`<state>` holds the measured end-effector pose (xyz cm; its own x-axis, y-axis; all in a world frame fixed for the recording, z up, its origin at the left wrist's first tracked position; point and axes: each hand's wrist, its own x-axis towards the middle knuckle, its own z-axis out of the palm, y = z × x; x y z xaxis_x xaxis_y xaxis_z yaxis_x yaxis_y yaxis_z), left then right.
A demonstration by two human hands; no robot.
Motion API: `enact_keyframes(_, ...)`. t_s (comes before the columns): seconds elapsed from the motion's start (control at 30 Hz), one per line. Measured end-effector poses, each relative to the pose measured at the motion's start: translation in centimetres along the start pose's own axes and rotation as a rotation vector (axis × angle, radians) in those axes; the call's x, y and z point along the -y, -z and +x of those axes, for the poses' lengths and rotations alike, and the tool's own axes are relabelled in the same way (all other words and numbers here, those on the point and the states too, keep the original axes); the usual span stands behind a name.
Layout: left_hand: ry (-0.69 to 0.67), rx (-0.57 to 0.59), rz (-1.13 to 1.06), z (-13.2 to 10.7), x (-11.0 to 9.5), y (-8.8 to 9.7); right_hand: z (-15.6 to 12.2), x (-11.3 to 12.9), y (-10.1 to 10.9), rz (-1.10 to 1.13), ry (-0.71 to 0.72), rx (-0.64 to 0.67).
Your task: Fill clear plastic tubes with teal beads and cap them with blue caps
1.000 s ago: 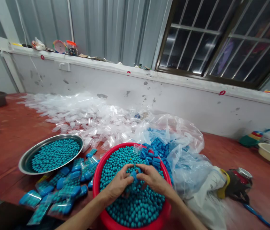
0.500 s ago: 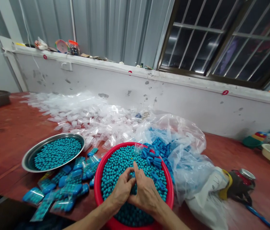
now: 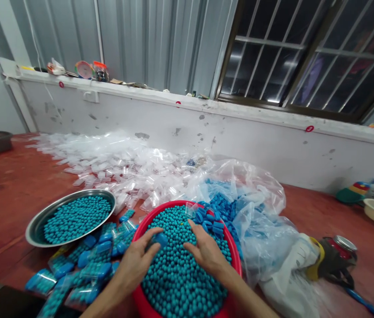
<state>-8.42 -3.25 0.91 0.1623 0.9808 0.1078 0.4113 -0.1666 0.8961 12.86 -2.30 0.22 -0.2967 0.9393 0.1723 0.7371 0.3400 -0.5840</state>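
Note:
A red basin (image 3: 237, 265) full of small teal balls (image 3: 187, 282) stands in front of me. At its left side, my left hand (image 3: 139, 258) has a small blue-capped pack (image 3: 159, 240) between thumb and fingers; the palm hides most of it. Over the right part of the balls, my right hand (image 3: 208, 251) is open, thumb and fingers apart, with nothing in it. Its fingertips are close to several loose blue caps (image 3: 217, 227) and a clear plastic sleeve (image 3: 192, 209) lying on the balls.
Left of the basin lie filled blue-capped packs (image 3: 96, 267), beside a metal bowl (image 3: 32, 229) of teal balls. Clear sleeves (image 3: 124, 168) are heaped behind. A plastic bag (image 3: 256, 176) with blue caps and a red jar with a metal lid (image 3: 343, 245) are to the right.
My hands were together over the middle of the basin and have moved apart. The left went left with the blue-capped pack; the right opened and shifted right.

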Motion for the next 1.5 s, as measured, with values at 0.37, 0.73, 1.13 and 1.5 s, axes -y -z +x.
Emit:
enact_keyframes(0.37, -0.098, -0.206, 0.740, -0.2, 1.1, 4.0, 8.2, -2.9, 0.0, -0.657, -0.104, -0.090)
enact_keyframes(0.73, -0.377, 0.072, 0.576, 6.2, -1.6, -5.4, 3.2, -0.5, 0.4, -0.361, 0.121, -0.152)
enact_keyframes(1.13, 0.006, 0.533, 0.597, 1.9, 1.5, -5.2, -2.0, -0.2, -0.6, -0.450, -0.332, 0.131)
enact_keyframes(1.5, 0.472, 0.541, -0.539, 3.7, 0.7, -8.2, -1.5, -0.5, 0.0, -0.184, -0.090, 0.060)
